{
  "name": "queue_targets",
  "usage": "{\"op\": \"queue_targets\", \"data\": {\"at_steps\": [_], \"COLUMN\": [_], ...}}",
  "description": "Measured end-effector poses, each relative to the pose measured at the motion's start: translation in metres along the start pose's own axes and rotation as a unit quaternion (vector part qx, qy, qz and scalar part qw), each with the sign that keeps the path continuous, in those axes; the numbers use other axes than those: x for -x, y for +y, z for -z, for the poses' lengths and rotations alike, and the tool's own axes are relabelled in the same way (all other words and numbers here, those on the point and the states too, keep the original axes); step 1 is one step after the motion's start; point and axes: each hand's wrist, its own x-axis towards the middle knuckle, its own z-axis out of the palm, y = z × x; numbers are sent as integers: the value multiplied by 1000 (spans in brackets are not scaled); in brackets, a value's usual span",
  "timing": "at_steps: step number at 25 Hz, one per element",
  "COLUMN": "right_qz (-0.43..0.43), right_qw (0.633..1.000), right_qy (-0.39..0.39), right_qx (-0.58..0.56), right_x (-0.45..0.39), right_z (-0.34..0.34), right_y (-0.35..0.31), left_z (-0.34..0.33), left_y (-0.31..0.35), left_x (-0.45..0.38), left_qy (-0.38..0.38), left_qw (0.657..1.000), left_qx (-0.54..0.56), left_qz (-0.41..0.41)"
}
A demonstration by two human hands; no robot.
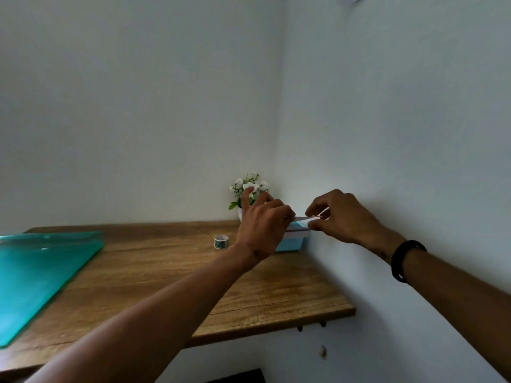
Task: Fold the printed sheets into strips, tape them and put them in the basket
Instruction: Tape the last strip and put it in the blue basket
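A thin folded paper strip (pixel 301 217) stretches between my two hands, held in the air over the light blue basket (pixel 291 242) in the desk's far right corner. My left hand (pixel 262 225) pinches the strip's left end; its index finger sticks up. My right hand (pixel 338 215) pinches the right end between thumb and fingers. A black band circles my right wrist. Much of the basket is hidden behind my left hand. A small roll of printed tape (pixel 221 241) stands on the wooden desk (pixel 171 275) left of the basket.
A translucent teal folder (pixel 36 272) lies on the desk's left side. A small white vase of white flowers (pixel 249 189) stands in the corner behind the basket. White walls close in at the back and right. The desk's front edge runs diagonally.
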Motion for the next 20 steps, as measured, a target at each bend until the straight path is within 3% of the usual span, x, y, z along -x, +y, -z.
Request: {"op": "queue_targets", "data": {"at_steps": [8, 11, 16, 20], "right_qz": [63, 61, 63, 80], "right_qw": [974, 971, 969, 958], "right_qy": [44, 34, 32, 13], "right_qx": [214, 230, 237, 274], "right_x": [-23, -30, -25, -18], "right_z": [-34, -45, -51, -53], "right_y": [8, 10, 14, 18], "left_z": [-17, -20, -26, -25], "left_y": [-12, -23, -38, -38], "left_x": [-12, -13, -5, 1], "left_qy": [-76, -86, -36, -62], "left_qw": [997, 996, 997, 991], "left_qx": [10, 18, 22, 4], "left_qz": [11, -9, -72, -118]}}
